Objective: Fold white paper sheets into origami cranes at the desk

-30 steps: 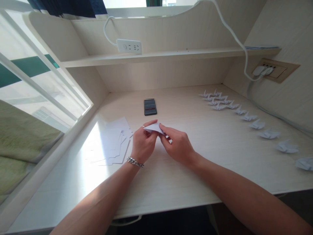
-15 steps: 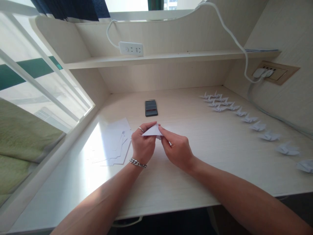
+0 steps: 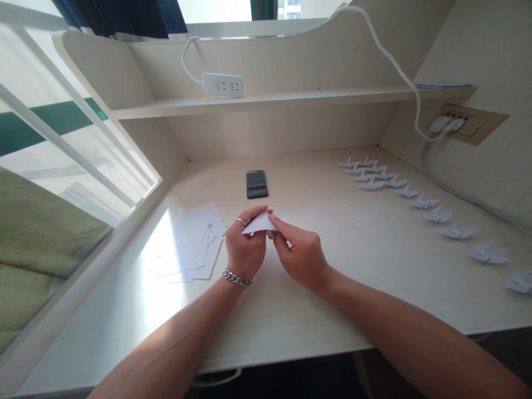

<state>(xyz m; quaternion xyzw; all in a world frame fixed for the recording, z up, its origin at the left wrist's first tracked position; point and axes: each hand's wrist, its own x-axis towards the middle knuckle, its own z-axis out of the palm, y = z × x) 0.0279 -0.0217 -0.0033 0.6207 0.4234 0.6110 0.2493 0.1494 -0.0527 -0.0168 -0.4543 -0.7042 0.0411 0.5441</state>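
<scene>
Pale wood-grain desk [image 3: 299, 327], sunlight splashed across its left side. Over the middle, both hands are pinched onto one folded white paper triangle [image 3: 257, 223] — left hand [image 3: 246, 246] cupping its left side, right hand [image 3: 302, 250] gripping the right. Overlapping flat white paper sheets [image 3: 197, 226] lie toward the left edge, and folded white paper cranes [image 3: 438, 214] line the right edge back to the far corner. Black rectangular phone [image 3: 257, 189] near the back edge — then a pale wooden shelf [image 3: 299, 98], white rectangular power strip [image 3: 223, 85] and dark blue fabric curtain [image 3: 137, 16].
</scene>
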